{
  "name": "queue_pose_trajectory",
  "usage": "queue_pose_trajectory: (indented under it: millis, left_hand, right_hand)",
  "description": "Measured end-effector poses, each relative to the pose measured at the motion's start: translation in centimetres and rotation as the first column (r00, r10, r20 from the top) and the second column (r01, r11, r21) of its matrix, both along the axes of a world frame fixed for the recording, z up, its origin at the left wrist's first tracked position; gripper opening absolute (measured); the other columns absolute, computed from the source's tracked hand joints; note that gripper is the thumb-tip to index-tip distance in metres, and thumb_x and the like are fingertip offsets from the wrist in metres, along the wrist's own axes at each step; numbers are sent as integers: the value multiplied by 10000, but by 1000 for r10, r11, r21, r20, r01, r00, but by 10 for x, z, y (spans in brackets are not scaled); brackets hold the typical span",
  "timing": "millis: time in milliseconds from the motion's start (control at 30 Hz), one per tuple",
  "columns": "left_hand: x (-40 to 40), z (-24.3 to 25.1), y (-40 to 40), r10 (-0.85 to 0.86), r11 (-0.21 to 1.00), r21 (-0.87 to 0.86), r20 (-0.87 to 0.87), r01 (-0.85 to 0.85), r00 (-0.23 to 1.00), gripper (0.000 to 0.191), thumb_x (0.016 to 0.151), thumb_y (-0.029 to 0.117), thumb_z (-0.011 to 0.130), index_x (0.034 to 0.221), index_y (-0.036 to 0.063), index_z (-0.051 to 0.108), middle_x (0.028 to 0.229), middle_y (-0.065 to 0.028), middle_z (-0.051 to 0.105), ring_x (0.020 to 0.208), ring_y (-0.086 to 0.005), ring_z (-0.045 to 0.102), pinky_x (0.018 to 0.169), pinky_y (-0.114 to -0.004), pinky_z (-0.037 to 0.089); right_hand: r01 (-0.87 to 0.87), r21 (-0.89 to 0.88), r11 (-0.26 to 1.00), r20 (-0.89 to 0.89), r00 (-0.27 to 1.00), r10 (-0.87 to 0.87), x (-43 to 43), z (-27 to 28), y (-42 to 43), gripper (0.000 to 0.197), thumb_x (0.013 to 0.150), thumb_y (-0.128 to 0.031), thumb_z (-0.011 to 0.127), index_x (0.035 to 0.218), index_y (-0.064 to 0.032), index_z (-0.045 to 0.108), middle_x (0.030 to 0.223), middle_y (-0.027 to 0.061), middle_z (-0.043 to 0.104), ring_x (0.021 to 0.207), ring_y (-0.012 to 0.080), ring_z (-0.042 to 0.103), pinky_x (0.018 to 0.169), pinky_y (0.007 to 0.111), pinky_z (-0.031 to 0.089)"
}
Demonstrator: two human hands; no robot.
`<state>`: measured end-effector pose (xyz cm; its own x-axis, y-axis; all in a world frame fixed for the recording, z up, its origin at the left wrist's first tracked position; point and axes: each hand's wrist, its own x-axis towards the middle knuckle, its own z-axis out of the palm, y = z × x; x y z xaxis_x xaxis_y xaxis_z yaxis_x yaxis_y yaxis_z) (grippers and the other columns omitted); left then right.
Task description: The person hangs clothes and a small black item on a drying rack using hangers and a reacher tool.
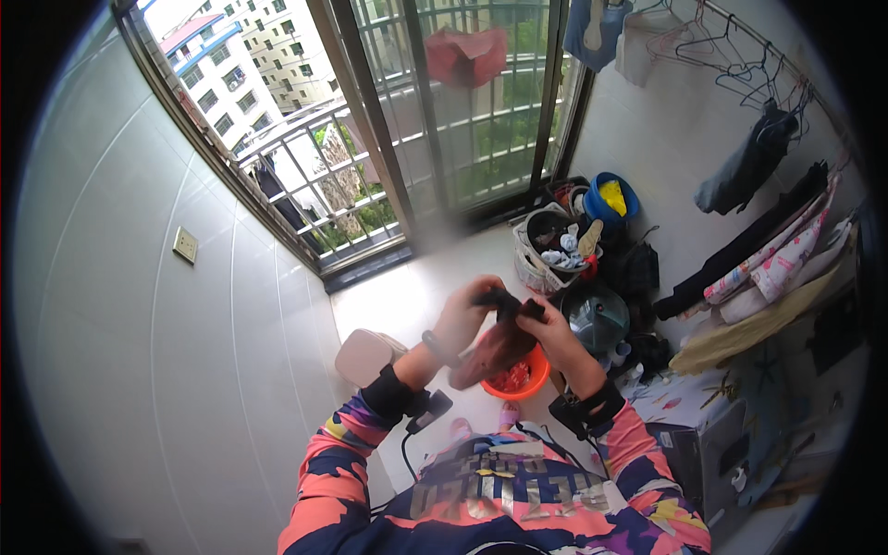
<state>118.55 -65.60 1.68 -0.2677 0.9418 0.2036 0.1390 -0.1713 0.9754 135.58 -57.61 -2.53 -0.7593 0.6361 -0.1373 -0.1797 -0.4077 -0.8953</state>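
Observation:
My left hand (467, 309) and my right hand (553, 329) hold up a dark garment (496, 352), each pinching its black upper part. The lower, brownish-red part of the cloth hangs down and blurs slightly. Just below it on the floor stands an orange plastic basin (527, 390), partly covered by the hanging cloth. Red patterned cloth (510, 378) lies inside that basin. My feet in pink slippers (510, 415) are right behind the basin.
A beige stool (364, 357) stands left. Ahead are a laundry basket (533, 267), a blue bucket (602, 214) and a lidded dark green tub (595, 319). Clothes such as jeans (746, 163) hang on the right, above a grey appliance (707, 437). Sliding glass doors (479, 132) open onto a railing.

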Motion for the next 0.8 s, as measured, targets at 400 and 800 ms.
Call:
queue_pose_trajectory:
  millis: [400,800]
  left_hand:
    - [-53,11,-20,-79,990,138,593,-5,801,165,906,96,435,1050,69,511,933,-36,544,860,-138,540,783,-272,451]
    - [-90,-48,-42,248,965,-170,330,-202,911,152,895,67,410,964,40,542,848,-25,533,778,-115,522,703,-239,443]
  right_hand:
    - [322,-71,944,-169,929,-330,-6,18,28,155,830,-18,584,981,-54,575,888,38,621,801,115,600,735,239,484]
    - [-39,709,704,199,969,-146,-3,-45,36,229,839,-105,516,1055,-59,576,900,106,627,847,205,596,764,314,457]
